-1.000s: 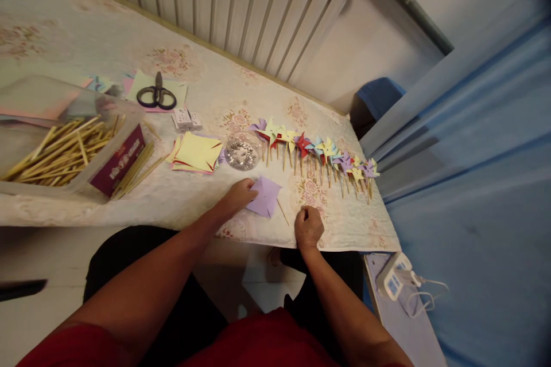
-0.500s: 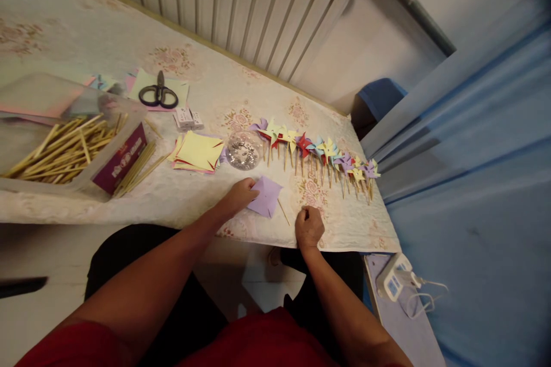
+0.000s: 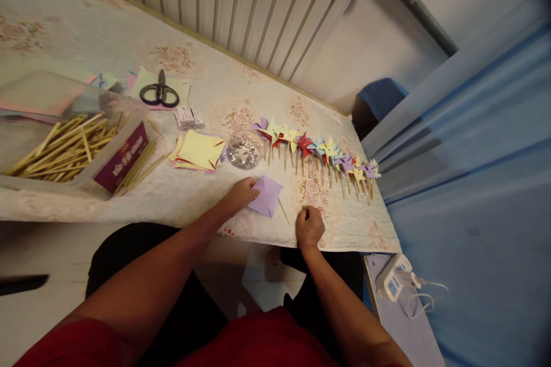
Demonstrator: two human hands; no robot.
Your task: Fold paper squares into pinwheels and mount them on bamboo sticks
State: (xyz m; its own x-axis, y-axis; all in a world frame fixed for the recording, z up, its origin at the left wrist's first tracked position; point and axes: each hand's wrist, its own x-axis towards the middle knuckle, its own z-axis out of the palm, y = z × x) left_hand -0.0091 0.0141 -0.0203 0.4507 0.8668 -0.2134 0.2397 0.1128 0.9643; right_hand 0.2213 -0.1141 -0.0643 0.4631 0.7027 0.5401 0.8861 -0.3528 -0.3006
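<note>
left hand rests fingers flat on purple paper square near front edge of surface, thin wooden stick just beside it. right hand curled into loose fist at the edge, cannot tell if pinching anything. row of pinwheels behind, pin dish near.

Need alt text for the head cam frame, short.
A person's left hand presses on a purple paper square at the table's near edge, while the right hand, loosely closed, rests beside a thin wooden stick. Behind lie a row of paper pinwheels, a dish of pins, stacked paper squares, and scissors.
</note>
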